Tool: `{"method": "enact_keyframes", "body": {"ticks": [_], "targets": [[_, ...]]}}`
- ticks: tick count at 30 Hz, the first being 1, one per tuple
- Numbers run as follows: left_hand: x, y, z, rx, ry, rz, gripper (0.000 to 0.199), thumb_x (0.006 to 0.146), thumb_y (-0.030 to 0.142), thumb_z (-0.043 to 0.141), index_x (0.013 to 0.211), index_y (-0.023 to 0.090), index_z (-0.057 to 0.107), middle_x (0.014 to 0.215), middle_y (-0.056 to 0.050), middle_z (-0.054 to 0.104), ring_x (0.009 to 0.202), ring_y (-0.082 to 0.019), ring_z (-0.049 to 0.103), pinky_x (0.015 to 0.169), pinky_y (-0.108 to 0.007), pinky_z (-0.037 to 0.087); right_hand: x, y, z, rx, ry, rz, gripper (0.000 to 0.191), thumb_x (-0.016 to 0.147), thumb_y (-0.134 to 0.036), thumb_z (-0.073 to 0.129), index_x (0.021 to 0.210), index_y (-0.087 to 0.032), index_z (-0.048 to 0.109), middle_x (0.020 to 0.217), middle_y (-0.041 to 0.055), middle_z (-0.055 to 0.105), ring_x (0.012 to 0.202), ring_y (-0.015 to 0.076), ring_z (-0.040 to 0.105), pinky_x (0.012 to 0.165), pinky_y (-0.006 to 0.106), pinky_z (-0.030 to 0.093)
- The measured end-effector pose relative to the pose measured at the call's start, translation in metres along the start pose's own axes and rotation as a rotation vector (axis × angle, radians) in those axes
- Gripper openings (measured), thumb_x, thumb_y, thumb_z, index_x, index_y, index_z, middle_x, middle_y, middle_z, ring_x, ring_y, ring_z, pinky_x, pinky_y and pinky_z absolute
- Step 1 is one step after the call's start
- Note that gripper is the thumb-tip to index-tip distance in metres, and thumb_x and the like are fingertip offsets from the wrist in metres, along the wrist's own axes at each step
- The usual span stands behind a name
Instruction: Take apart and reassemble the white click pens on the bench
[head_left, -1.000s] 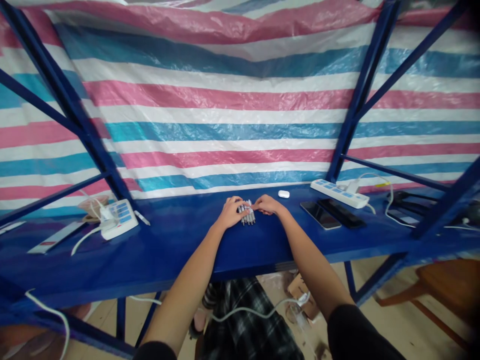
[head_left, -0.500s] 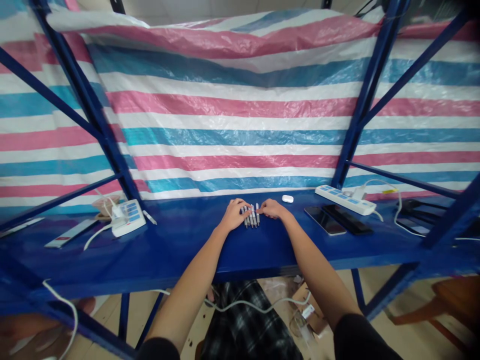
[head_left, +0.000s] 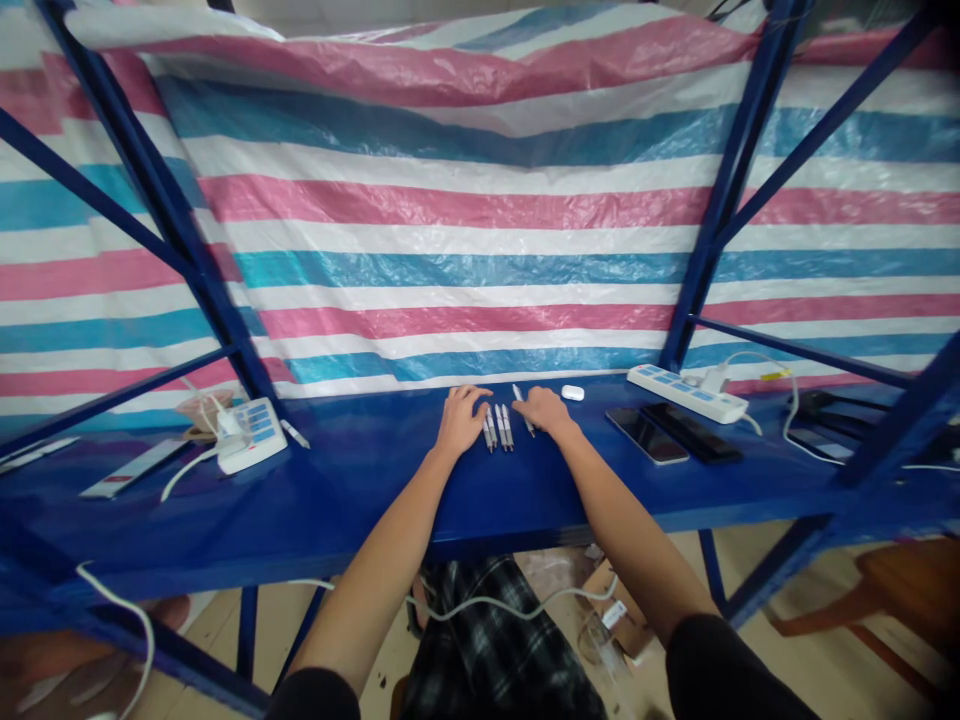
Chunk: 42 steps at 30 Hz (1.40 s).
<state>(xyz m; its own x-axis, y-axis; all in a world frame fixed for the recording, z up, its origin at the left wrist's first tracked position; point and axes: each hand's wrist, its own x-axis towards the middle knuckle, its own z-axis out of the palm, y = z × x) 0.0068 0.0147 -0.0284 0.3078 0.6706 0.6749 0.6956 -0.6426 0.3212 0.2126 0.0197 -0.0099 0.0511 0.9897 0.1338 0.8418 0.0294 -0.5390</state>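
Note:
Several slim white-and-grey pens [head_left: 504, 428] lie side by side on the blue tabletop, their grey tips pointing toward me. My left hand [head_left: 459, 420] rests just left of them, thumb and fingers apart, with the thumb close to the leftmost pen. To the right, one more pen [head_left: 517, 393] stands off from the group, slightly slanted. My right hand [head_left: 546, 410] has its fingertips closed on that pen, covering its middle.
A white earbud case [head_left: 573, 393] lies beyond my right hand. Further right are a phone [head_left: 646, 437], a second dark device [head_left: 694, 434] and a power strip [head_left: 686, 394]. At left, another power strip [head_left: 255, 436] sits beside a white marker [head_left: 295, 434]. Blue posts frame a striped sheet [head_left: 465, 240].
One pen has moved right, away from the row, with my right hand. My left hand has eased off the pens and its fingers have spread. The view has shifted slightly.

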Motion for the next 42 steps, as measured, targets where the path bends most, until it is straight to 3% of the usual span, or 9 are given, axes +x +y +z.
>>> {"method": "enact_keyframes", "body": {"ticks": [5,7,9,13,19,25,35,39,42], "targets": [[0.002,0.013,-0.008,0.174,0.028,0.194,0.053,0.097,0.032,0.06,0.149,0.025,0.05,0.155,-0.012,0.045,0.144,-0.032,0.036,0.118,-0.051,0.03,0.0,0.002,-0.001,0.448,-0.098,-0.275,0.028,0.093,-0.038,0.057,0.105,-0.015,0.067,0.064,0.002,0.066,0.045,0.0132,0.055,0.047,0.024,0.045],[0.004,0.014,-0.009,0.237,-0.028,0.265,0.049,0.1,0.029,0.055,0.149,0.025,0.05,0.149,-0.012,0.053,0.145,-0.031,0.038,0.121,-0.053,0.023,0.0,-0.001,0.003,0.548,-0.132,-0.434,0.03,0.092,-0.041,0.06,0.107,-0.017,0.068,0.07,0.0012,0.066,0.047,0.0117,0.053,0.046,0.023,0.044],[0.005,0.013,-0.008,0.258,-0.101,0.256,0.045,0.103,0.026,0.049,0.147,0.024,0.052,0.131,-0.012,0.067,0.131,-0.028,0.053,0.118,-0.052,0.028,0.0,-0.003,0.005,0.574,-0.148,-0.517,0.031,0.09,-0.045,0.062,0.101,-0.017,0.071,0.078,0.003,0.068,0.054,0.012,0.055,0.048,0.023,0.045],[0.005,0.006,-0.007,0.222,-0.18,0.149,0.034,0.103,0.03,0.05,0.132,0.02,0.064,0.11,-0.01,0.074,0.103,-0.025,0.067,0.095,-0.037,0.047,0.003,-0.002,0.008,0.569,-0.145,-0.472,0.04,0.088,-0.055,0.062,0.09,-0.016,0.07,0.077,0.004,0.067,0.059,0.0131,0.055,0.05,0.023,0.045],[0.003,0.005,-0.01,0.086,-0.146,0.12,0.022,0.1,0.035,0.058,0.108,0.021,0.073,0.101,-0.006,0.073,0.092,-0.021,0.068,0.081,-0.03,0.048,0.01,0.005,0.015,0.519,-0.174,-0.406,0.06,0.087,-0.073,0.049,0.061,-0.018,0.052,0.052,-0.0023,0.044,0.049,0.0106,0.04,0.049,0.024,0.033],[0.003,0.004,-0.011,-0.006,-0.175,0.088,0.028,0.1,0.042,0.057,0.104,0.023,0.077,0.093,-0.005,0.075,0.087,-0.02,0.069,0.076,-0.027,0.045,0.012,0.003,0.02,0.485,-0.168,-0.391,0.059,0.084,-0.072,0.049,0.064,-0.017,0.056,0.053,-0.0024,0.044,0.052,0.0118,0.04,0.054,0.026,0.031],[0.003,0.0,-0.016,0.091,-0.241,0.066,0.035,0.104,0.043,0.047,0.11,0.03,0.079,0.094,-0.004,0.076,0.083,-0.019,0.068,0.076,-0.027,0.045,0.006,-0.003,0.018,0.375,-0.058,-0.491,0.051,0.094,-0.056,0.048,0.07,-0.016,0.068,0.063,0.0013,0.061,0.065,0.015,0.052,0.066,0.027,0.037],[0.003,0.0,-0.019,0.024,-0.161,0.014,0.029,0.101,0.04,0.055,0.118,0.029,0.076,0.104,-0.004,0.077,0.093,-0.021,0.07,0.08,-0.028,0.049,0.007,-0.006,0.021,0.488,0.037,-0.502,0.03,0.085,-0.047,0.066,0.085,-0.018,0.071,0.08,0.003,0.07,0.074,0.0169,0.06,0.069,0.026,0.043],[0.002,-0.002,-0.019,0.001,-0.105,0.006,0.025,0.099,0.036,0.06,0.115,0.027,0.076,0.105,-0.004,0.077,0.094,-0.021,0.071,0.083,-0.028,0.05,0.006,-0.007,0.024,0.658,0.024,-0.43,0.034,0.078,-0.047,0.073,0.093,-0.018,0.065,0.082,0.0031,0.071,0.068,0.0154,0.061,0.061,0.025,0.045]]}}
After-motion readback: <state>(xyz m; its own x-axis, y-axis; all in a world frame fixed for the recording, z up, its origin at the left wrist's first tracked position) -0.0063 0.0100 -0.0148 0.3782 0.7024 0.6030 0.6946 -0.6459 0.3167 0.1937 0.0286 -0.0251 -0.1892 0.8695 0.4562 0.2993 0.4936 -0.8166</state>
